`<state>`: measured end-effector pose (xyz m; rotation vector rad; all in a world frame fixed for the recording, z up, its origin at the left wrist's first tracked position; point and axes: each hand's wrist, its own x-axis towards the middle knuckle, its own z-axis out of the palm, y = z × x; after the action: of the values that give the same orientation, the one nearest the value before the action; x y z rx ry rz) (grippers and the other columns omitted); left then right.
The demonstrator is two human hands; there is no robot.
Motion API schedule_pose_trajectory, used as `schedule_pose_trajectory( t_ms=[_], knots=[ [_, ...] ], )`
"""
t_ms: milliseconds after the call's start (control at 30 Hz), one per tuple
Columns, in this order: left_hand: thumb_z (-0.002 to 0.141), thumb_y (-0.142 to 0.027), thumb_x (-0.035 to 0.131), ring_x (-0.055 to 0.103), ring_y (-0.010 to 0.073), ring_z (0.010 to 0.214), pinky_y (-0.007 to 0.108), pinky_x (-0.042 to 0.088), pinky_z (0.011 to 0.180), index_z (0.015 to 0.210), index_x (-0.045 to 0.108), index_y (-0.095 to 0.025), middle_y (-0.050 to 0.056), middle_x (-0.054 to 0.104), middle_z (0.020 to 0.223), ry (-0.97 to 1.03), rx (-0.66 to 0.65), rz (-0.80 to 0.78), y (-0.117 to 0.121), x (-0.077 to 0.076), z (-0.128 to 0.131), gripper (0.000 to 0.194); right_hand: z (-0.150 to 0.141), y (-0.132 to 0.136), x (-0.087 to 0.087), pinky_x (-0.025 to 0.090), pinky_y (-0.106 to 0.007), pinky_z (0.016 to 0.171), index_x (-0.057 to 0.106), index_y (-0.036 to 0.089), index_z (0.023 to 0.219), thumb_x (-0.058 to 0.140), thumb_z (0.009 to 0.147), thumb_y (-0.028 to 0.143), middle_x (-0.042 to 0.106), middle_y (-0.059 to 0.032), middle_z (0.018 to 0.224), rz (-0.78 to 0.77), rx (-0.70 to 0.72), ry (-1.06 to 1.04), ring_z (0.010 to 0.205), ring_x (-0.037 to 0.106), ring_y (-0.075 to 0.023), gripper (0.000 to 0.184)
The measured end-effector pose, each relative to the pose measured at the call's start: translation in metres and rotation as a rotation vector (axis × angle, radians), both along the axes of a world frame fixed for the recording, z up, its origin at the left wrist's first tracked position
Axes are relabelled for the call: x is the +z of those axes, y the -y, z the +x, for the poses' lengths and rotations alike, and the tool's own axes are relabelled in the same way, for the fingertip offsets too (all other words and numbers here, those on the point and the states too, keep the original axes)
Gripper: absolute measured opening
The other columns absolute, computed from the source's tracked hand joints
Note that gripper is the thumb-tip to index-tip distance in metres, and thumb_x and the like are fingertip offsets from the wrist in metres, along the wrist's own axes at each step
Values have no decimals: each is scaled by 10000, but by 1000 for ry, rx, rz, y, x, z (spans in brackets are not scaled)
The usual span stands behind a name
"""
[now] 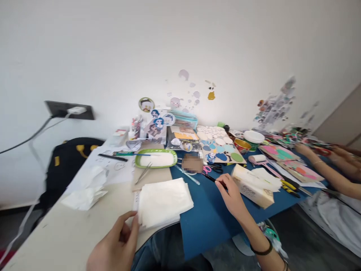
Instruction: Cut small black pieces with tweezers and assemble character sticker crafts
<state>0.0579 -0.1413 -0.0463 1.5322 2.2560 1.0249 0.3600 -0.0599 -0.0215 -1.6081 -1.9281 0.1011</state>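
My right hand (231,194) is closed around a slim black pen (210,177), which points left towards a small brown blurred patch (192,163). My left hand (120,239) has thumb and forefinger pinched together at the left edge of a stack of white tissues (166,201). A narrow pale strip (136,201) runs along that edge; what the fingertips grip, if anything, I cannot make out. Behind the stack, metal tweezers (143,173) lean on a green-rimmed tray (156,166) with a white inside.
A tissue pack (252,188) sits right of my right hand. Crumpled tissue (88,190) lies on the left. Black-handled scissors (216,168), a sticker sheet (220,145) and a lint roller (265,162) lie farther back. Another person's arm (324,167) reaches in from the right.
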Motion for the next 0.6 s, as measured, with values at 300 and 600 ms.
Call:
schedule_pose_trajectory(
  t_ms=[300,600],
  knots=[
    [836,-430,392,483,120,461,200,283,458,875,602,-239,-51,433,505,-45,53,-7,3,8,6,287,-30,-8,-21,428,-348,725,591,245,852,358,932,380,531,-49,800,-135,295,-100,823,517,-224,281],
    [850,-439,374,480,130,482,215,269,468,857,601,-229,-45,435,511,-37,76,-25,3,16,12,309,-30,-11,-34,431,-354,703,609,216,918,412,915,339,564,-59,827,-96,298,11,810,517,-222,232]
  ],
)
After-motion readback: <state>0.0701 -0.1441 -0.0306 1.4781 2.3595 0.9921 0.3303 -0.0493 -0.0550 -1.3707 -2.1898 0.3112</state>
